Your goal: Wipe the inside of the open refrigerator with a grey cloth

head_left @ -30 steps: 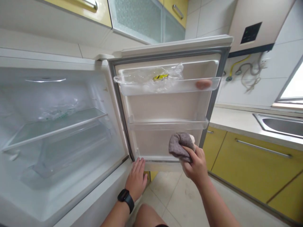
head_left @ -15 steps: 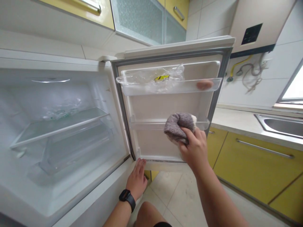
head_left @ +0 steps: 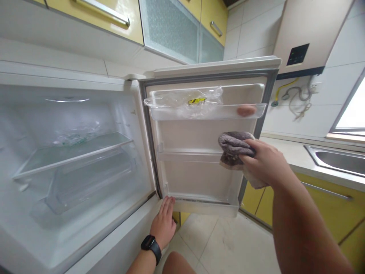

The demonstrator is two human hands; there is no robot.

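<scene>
My right hand (head_left: 262,161) grips a folded grey-brown cloth (head_left: 235,146) with a pale edge. The cloth is in front of the right part of the middle door shelf (head_left: 188,156); I cannot tell whether it touches it. Down at the hinge side, my left hand (head_left: 165,219) lies with outstretched fingers against the lower corner of the open fridge door (head_left: 194,182). A black watch is on that wrist. In the top door shelf (head_left: 171,113) lie a clear plastic bag (head_left: 182,99) with a yellow-black label and a reddish-brown rounded item (head_left: 246,110).
Inside the fridge (head_left: 85,228), a glass shelf (head_left: 76,156) bears a crumpled clear bag (head_left: 76,135), with a transparent drawer (head_left: 91,182) below. Past the door are a counter with a metal sink (head_left: 339,160), yellow cabinets (head_left: 316,207) and a wall heater (head_left: 310,34).
My right hand has moved right with the cloth, which now hangs looser. My left hand stays at the door's lower corner. The view has tilted slightly upward.
</scene>
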